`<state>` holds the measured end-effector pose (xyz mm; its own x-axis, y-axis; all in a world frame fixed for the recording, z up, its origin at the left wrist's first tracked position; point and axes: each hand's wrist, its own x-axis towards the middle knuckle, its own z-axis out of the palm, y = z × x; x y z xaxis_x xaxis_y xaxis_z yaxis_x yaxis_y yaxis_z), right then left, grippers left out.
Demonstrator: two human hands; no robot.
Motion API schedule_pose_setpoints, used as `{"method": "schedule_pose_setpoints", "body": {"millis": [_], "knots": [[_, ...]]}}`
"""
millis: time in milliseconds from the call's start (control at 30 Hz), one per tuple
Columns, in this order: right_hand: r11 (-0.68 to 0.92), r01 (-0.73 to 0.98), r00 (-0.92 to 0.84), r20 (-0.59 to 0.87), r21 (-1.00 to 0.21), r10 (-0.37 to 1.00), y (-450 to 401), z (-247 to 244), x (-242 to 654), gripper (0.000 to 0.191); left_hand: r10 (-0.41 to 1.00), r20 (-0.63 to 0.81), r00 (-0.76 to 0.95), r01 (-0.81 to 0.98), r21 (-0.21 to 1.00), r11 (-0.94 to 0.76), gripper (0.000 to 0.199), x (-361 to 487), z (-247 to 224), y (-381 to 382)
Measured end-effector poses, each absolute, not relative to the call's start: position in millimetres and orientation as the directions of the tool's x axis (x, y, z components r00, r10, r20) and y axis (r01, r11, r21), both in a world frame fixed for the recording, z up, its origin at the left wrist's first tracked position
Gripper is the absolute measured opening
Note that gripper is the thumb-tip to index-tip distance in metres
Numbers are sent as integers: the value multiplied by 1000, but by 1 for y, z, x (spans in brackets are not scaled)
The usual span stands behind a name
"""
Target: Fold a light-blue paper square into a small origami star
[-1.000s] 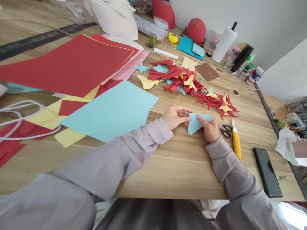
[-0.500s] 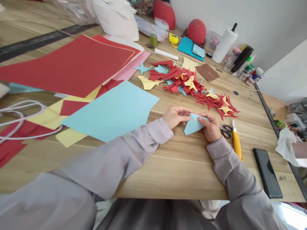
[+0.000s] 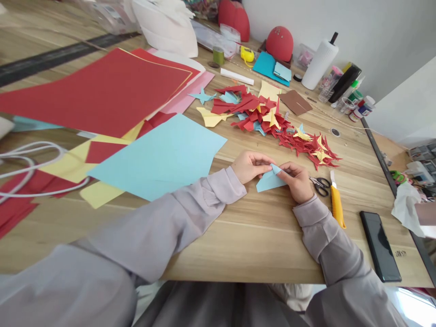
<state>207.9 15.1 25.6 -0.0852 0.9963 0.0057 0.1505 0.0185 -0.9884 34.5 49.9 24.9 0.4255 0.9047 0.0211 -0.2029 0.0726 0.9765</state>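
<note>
Holding a folded light-blue paper piece (image 3: 270, 180) between both hands

I read this as thin, light paper: soft, quick to crease, and likely to flop if taken by one loose corner. I would take it with a flat pinch close to the fold, near the small raised point at its top, and leave the lower tip free. It lies between the hands, just above the wooden table (image 3: 259, 240), with its lower tip reaching left beneath the left hand (image 3: 251, 166). I cannot tell whether it touches the wood. The left hand's fingers are curled close together, their tips on the piece's upper left edge. The right hand's (image 3: 297, 181) fingers are closed on its right end, pressing it from above. Just right of that hand lie black-handled scissors (image 3: 320, 186), then a yellow utility knife (image 3: 337, 206) and a smartphone (image 3: 379, 245). Beyond the hands sits a pile of folded red and yellow paper shapes (image 3: 262, 116), and to the left lies a large light-blue sheet (image 3: 160, 156)
</note>
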Motion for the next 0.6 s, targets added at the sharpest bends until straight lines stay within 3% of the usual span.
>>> {"method": "schedule_pose_setpoints", "body": {"millis": [133,367,600], "knots": [[38,200,-129,13,-979,992,14,26,209,35,887,11,461,-211,972,98,27,34,25,50],[40,138,-169,16,-990,985,16,17,216,28,866,29,499,-232,967,102,33,32,26,49],[38,144,-178,12,-989,984,15,21,216,27,871,59,488,-174,984,31,29,33,23,50]]}}
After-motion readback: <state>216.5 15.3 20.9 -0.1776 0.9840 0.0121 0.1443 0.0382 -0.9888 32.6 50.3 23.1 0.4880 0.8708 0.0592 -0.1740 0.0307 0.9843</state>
